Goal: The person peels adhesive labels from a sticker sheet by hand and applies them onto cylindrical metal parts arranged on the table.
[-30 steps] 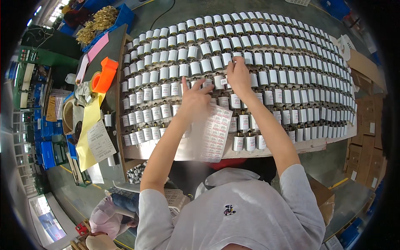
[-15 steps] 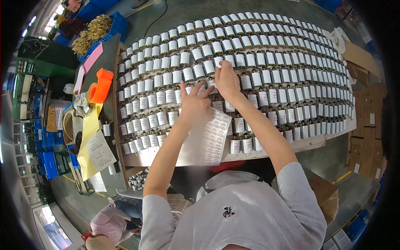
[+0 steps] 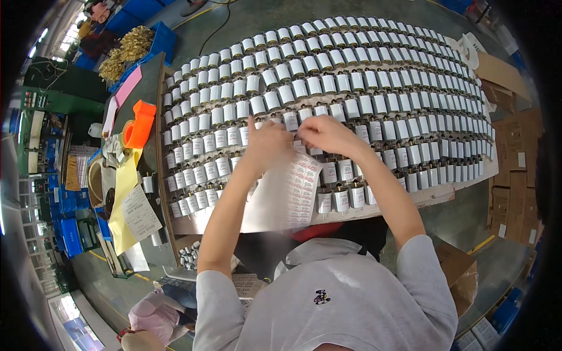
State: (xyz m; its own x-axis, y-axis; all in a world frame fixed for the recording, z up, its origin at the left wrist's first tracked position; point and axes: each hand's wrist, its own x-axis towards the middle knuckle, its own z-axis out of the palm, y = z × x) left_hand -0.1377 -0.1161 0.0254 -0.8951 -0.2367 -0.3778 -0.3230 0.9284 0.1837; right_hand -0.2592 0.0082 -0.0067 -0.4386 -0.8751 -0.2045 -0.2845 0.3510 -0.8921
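Observation:
Rows of small metal cylinders wrapped in white (image 3: 300,89) stand across the table. Many in the nearer rows carry small printed labels. A sheet of red-printed labels (image 3: 301,187) lies slanted over the nearest rows, its upper part under my left hand (image 3: 269,145). That hand grips the sheet near its top, one finger stuck out and the others bent, slightly blurred. My right hand (image 3: 329,133) is closed in a pinch just right of the left fingers, at the sheet's upper edge. Whatever lies between its fingertips is too small to make out.
On the left side table are an orange tape roll (image 3: 138,127), yellow paper (image 3: 124,202) and a printed slip (image 3: 140,215). Behind it, a blue crate (image 3: 165,42) holds brass-coloured parts. Cardboard boxes (image 3: 515,175) stand right. Another person (image 3: 153,313) is at the lower left.
My right hand has drawn back from a cylinder farther up the rows to the top of the label sheet. My left fingers, spread before, have bent in toward it.

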